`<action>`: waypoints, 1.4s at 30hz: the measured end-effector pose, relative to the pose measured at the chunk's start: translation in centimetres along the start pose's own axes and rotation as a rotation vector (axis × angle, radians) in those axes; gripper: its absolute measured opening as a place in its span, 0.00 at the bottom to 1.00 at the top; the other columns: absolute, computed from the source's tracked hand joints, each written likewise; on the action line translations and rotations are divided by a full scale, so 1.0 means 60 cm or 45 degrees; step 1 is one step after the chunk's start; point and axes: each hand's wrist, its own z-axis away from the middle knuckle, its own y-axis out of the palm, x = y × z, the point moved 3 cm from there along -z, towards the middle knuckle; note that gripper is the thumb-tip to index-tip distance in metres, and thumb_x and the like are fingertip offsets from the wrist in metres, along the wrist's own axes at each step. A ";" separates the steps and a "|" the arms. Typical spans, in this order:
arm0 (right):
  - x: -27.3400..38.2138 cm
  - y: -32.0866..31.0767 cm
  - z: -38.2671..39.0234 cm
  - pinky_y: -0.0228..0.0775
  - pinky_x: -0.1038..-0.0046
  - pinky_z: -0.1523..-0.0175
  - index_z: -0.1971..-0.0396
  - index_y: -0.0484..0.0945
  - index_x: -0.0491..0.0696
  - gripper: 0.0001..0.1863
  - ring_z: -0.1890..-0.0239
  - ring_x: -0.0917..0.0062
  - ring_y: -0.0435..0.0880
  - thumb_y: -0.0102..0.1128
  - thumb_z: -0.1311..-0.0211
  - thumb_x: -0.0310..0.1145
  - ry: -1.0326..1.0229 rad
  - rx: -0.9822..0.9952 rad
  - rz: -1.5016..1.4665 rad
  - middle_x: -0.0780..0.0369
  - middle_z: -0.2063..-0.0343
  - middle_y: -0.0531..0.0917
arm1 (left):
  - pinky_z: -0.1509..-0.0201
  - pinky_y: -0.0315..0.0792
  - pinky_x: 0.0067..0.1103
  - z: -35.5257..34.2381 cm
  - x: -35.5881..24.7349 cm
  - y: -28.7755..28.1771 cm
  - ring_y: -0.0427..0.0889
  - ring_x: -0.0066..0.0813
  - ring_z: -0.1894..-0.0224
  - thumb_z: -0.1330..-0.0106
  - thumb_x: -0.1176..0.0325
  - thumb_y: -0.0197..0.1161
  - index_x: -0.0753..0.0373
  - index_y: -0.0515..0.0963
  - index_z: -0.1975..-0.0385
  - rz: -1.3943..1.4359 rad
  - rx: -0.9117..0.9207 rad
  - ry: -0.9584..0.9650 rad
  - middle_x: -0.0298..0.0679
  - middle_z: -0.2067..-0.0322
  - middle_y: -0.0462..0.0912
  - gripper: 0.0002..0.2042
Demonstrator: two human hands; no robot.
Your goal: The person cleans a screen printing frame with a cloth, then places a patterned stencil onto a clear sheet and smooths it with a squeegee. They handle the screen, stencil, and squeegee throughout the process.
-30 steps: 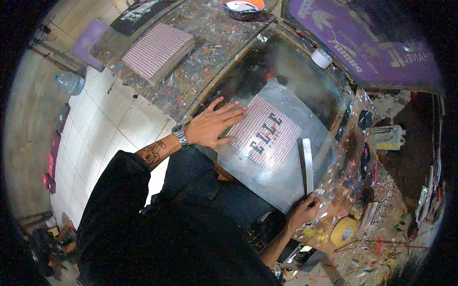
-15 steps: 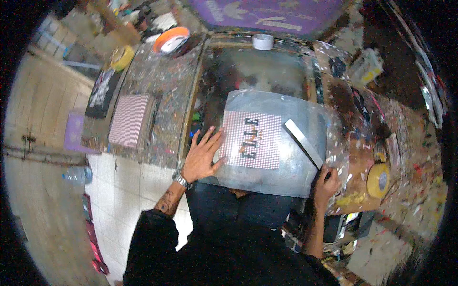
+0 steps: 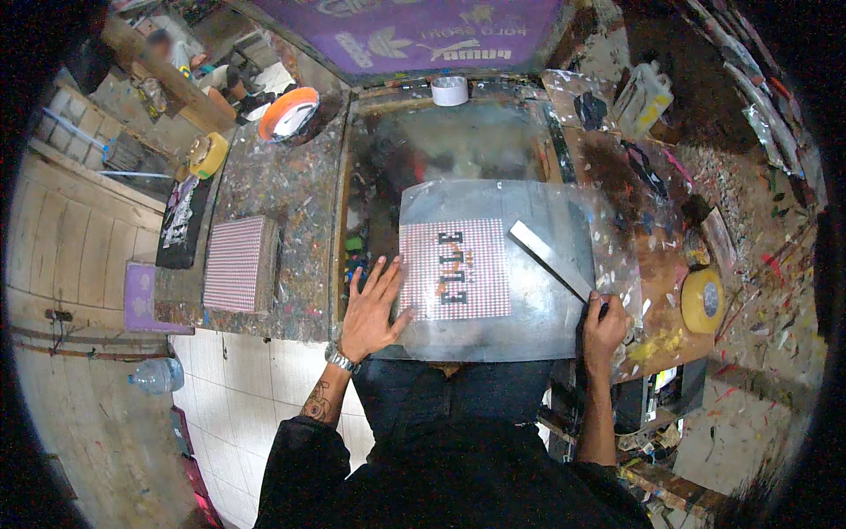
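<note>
A clear plastic sheet (image 3: 546, 331) lies on the glass top (image 3: 423, 132) in front of me. On or under it, I cannot tell which, is a red-and-white checked piece (image 3: 486, 295) with dark block letters and small orange marks. My left hand (image 3: 372, 316) rests flat with fingers spread at the left edge of the sheet and touches the checked piece's side. In my right hand (image 3: 606, 324), at the sheet's right edge, is a long flat pale strip (image 3: 546, 256), dark near my fingers. The strip slants up and left over the sheet, apart from the checked piece.
A stack of checked pieces (image 3: 233, 264) sits on the paint-spotted bench at left. Behind are an orange-rimmed bowl (image 3: 275, 119), a white tape roll (image 3: 449, 91) and a raised purple printing screen (image 3: 423, 44). A yellow tape roll (image 3: 702, 301) lies at right. Someone sits far left.
The whole view has shifted, bringing more of the back left into the picture. Both hands keep about the same places on the sheet, and the strip stays in my right hand.
</note>
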 end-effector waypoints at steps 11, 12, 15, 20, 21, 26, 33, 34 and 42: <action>0.035 -0.032 0.008 0.64 0.57 0.48 0.63 0.80 0.42 0.16 0.62 0.52 0.80 0.60 0.28 0.43 -0.089 -0.041 0.022 0.50 0.65 0.85 | 0.22 0.39 0.53 0.006 -0.001 0.000 0.54 0.47 0.21 0.31 0.47 0.58 0.59 0.59 0.25 0.045 -0.075 0.009 0.44 0.23 0.57 0.38; 0.051 -0.051 0.009 0.64 0.56 0.48 0.62 0.81 0.42 0.16 0.62 0.52 0.80 0.60 0.28 0.42 -0.108 -0.033 0.040 0.51 0.65 0.86 | 0.22 0.39 0.53 0.006 0.002 -0.001 0.54 0.47 0.21 0.32 0.47 0.58 0.59 0.59 0.25 0.052 -0.073 -0.001 0.44 0.23 0.57 0.38; 0.149 -0.114 0.028 0.70 0.66 0.61 0.62 0.81 0.40 0.14 0.70 0.67 0.82 0.63 0.32 0.38 -0.052 0.457 -0.213 0.53 0.71 0.84 | 0.21 0.41 0.50 -0.004 -0.004 -0.001 0.55 0.46 0.22 0.33 0.47 0.58 0.58 0.60 0.25 0.013 -0.052 -0.009 0.44 0.23 0.57 0.38; 0.356 -0.212 0.076 0.76 0.57 0.54 0.58 0.79 0.47 0.23 0.61 0.54 0.86 0.57 0.27 0.55 -0.620 1.664 -1.129 0.52 0.65 0.84 | 0.21 0.41 0.48 -0.001 -0.008 -0.003 0.54 0.45 0.21 0.33 0.48 0.58 0.60 0.60 0.25 0.090 -0.068 -0.001 0.46 0.23 0.57 0.38; 0.383 -0.237 0.074 0.76 0.58 0.52 0.58 0.79 0.48 0.22 0.58 0.53 0.85 0.56 0.26 0.54 -0.692 1.936 -1.109 0.51 0.64 0.84 | 0.21 0.41 0.48 0.001 -0.005 -0.001 0.54 0.45 0.21 0.33 0.48 0.58 0.60 0.60 0.25 0.064 -0.060 -0.013 0.46 0.23 0.57 0.39; 0.440 -0.313 0.046 0.79 0.62 0.52 0.57 0.81 0.45 0.16 0.58 0.61 0.88 0.63 0.28 0.44 -1.081 1.796 -1.341 0.57 0.64 0.87 | 0.21 0.40 0.50 0.002 -0.005 -0.008 0.53 0.45 0.21 0.31 0.47 0.57 0.60 0.56 0.24 0.063 -0.045 -0.024 0.46 0.23 0.56 0.39; 0.431 -0.300 0.052 0.70 0.74 0.65 0.63 0.79 0.43 0.16 0.69 0.80 0.80 0.64 0.28 0.43 -0.514 2.068 -1.495 0.63 0.72 0.83 | 0.20 0.40 0.50 0.009 -0.014 -0.009 0.52 0.42 0.20 0.28 0.48 0.55 0.56 0.54 0.23 0.055 -0.092 -0.011 0.44 0.22 0.55 0.37; 0.433 -0.290 0.057 0.67 0.75 0.69 0.64 0.79 0.43 0.16 0.73 0.83 0.77 0.63 0.27 0.43 -0.522 2.038 -1.578 0.64 0.74 0.82 | 0.20 0.40 0.50 -0.001 -0.012 -0.015 0.52 0.42 0.20 0.28 0.48 0.55 0.56 0.54 0.23 0.058 -0.119 0.010 0.44 0.22 0.55 0.37; 0.452 -0.303 0.040 0.70 0.75 0.59 0.64 0.79 0.44 0.15 0.67 0.82 0.79 0.67 0.30 0.43 -0.392 2.020 -1.585 0.66 0.72 0.81 | 0.21 0.42 0.49 0.007 -0.004 -0.011 0.55 0.43 0.21 0.28 0.47 0.55 0.58 0.60 0.25 0.099 -0.120 -0.024 0.44 0.23 0.56 0.35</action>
